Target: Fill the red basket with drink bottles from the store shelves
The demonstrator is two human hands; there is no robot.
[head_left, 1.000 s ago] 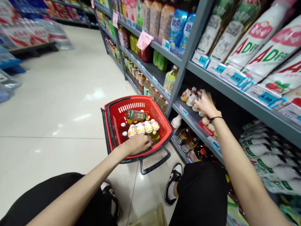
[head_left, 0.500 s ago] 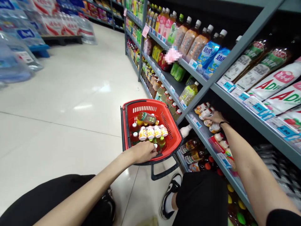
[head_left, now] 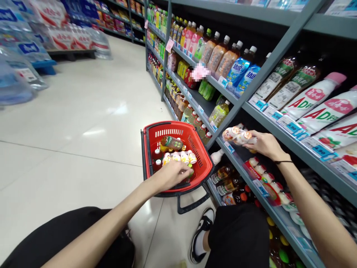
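My right hand (head_left: 266, 144) is closed on one end of a shrink-wrapped pack of small yogurt drink bottles (head_left: 237, 134), white with orange print. The pack is held just above the front of a lower shelf (head_left: 229, 149). My left hand (head_left: 176, 173) hovers over the near side of a red shopping basket (head_left: 202, 175), fingers loosely bent and apart; I see nothing held in it. Inside the basket are a similar pack of small bottles (head_left: 192, 156), partly behind my left hand, a dark drink bottle (head_left: 171, 142) lying down, and several capped bottles.
Beside the yogurt drinks sits a red-wrapped pack of small bottles (head_left: 266, 176). Large drink bottles (head_left: 309, 95) line the shelf above, over a metal shelf edge (head_left: 295, 130). The basket's black handle (head_left: 193, 204) hangs toward my shoe (head_left: 202, 234). Water packs (head_left: 25, 48) are stacked far left.
My right hand has lifted the pack of yogurt drinks and drawn it toward the shelf's front. My left hand has risen slightly off the basket's near rim, its fingers loosening.
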